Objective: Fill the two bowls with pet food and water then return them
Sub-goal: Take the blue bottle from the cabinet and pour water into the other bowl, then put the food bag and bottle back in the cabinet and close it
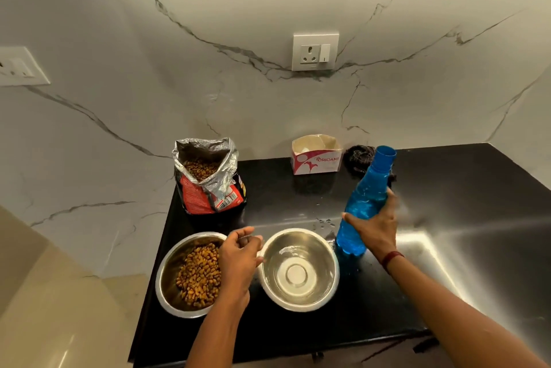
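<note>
- Where the black counter (298, 335) lies nearest the camera, two bare forearms reach over its front edge toward the water bowl (299, 270), the landmark for everything below.
- The water bowl is a steel bowl standing upright on the counter; it looks to hold clear water, though the level is hard to judge.
- Just left of the water bowl sits the food bowl (173, 278), also steel, holding a heap of brown kibble (198, 273); the two rims are close together.
- The left hand (238, 260) hovers between the two bowls, fingers curled loosely inward with the tips gathered at the water bowl's left rim; whether they touch the rim cannot be told.
- Just right of the water bowl, the right hand (374, 229) wraps around the middle of a blue plastic bottle (365, 203), thumb on the near side and fingers curved behind it; a dark red band circles that wrist.
- The bottle is uncapped, leans slightly to the right, and its base is at the counter beside the water bowl's right rim.
- Small drops of water (323, 223) lie on the counter just beyond the water bowl.
- Farther back and to the left of the water bowl stands the open red pet food bag (208, 191), its foil top folded wide with kibble visible inside.
- Behind the water bowl, against the marble wall (268, 117), sits a small white tissue box (316, 159) with a dark cloth (357, 156) beside it.
</note>
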